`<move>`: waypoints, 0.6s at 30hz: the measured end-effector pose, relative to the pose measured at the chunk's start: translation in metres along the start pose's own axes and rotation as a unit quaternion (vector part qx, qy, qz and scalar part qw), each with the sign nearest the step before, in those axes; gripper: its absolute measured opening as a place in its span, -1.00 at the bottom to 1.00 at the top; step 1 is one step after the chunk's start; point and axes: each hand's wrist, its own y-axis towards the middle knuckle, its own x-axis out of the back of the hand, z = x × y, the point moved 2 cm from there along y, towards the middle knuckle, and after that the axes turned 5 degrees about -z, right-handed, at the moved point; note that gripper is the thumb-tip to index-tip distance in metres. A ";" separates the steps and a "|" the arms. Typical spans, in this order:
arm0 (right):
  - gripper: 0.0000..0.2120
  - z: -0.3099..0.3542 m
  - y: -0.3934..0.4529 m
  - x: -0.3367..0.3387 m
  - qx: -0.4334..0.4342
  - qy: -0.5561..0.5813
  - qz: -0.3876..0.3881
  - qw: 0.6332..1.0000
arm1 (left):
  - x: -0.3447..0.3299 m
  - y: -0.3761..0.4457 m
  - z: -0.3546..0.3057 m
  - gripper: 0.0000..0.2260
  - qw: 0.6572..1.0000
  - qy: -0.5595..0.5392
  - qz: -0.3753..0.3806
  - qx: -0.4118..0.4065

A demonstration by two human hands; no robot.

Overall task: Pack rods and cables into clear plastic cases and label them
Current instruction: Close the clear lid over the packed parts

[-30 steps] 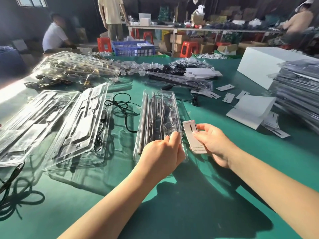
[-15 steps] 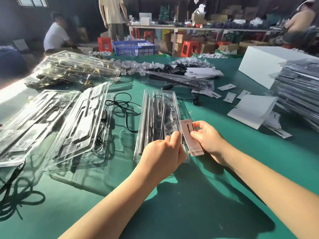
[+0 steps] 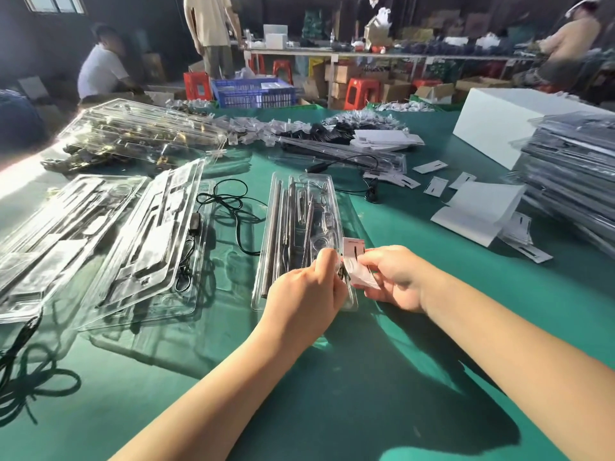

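Clear case (image 3: 301, 227) with rods inside lies flat on green counter (image 3: 366, 377). White label (image 3: 357, 264) sits at case's near right corner. Right hand (image 3: 392, 277): fingers curled, pinching label's right side. Left hand (image 3: 306, 294): fingers curled, pinching label's left edge over the case.

Two bare forearms, no sleeves in view, left hand (image 3: 304, 291), right hand (image 3: 394, 277), no gloves

Hard sunlight from left; glare; long shadows; edges warped
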 end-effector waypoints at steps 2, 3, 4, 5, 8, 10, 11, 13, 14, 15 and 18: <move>-0.81 0.002 0.001 -0.002 0.003 0.000 -0.023 1.000 | 0.000 0.000 0.000 -0.71 1.000 0.000 0.001 -0.001; -0.81 0.003 0.001 -0.003 0.001 0.010 -0.030 1.000 | 0.000 -0.001 0.000 -0.71 1.000 0.000 0.002 -0.001; -0.82 0.004 0.001 -0.004 -0.005 0.026 -0.035 0.999 | 0.000 -0.001 0.000 -0.71 1.000 -0.004 0.004 0.001; -0.82 0.004 0.000 -0.005 -0.008 0.041 -0.039 0.998 | 0.000 -0.001 0.000 -0.71 1.000 -0.008 0.006 0.004; -0.79 0.008 0.000 -0.009 0.000 0.034 -0.044 0.998 | 0.001 -0.001 -0.001 -0.71 1.000 -0.007 0.006 0.003; -0.79 0.011 -0.001 -0.009 0.002 0.027 -0.035 0.999 | 0.001 -0.002 -0.003 -0.73 1.000 -0.002 0.008 -0.006; -0.81 0.013 -0.001 -0.009 -0.003 0.031 -0.032 0.999 | 0.000 -0.002 -0.003 -0.74 1.000 -0.001 0.010 -0.009; -0.86 0.015 -0.001 -0.008 -0.016 0.048 -0.025 0.998 | -0.001 -0.002 -0.003 -0.72 1.000 -0.004 0.015 -0.014; -0.89 0.015 0.000 -0.008 -0.022 0.061 -0.019 0.998 | -0.002 -0.003 -0.003 -0.69 1.000 -0.005 0.018 -0.017; -0.91 0.015 0.001 -0.008 -0.025 0.077 -0.013 0.997 | -0.002 -0.003 -0.003 -0.67 1.000 -0.005 0.020 -0.021; -0.93 0.011 0.002 -0.011 -0.026 0.116 -0.006 0.993 | -0.001 -0.004 -0.003 -0.63 0.999 -0.008 0.021 -0.023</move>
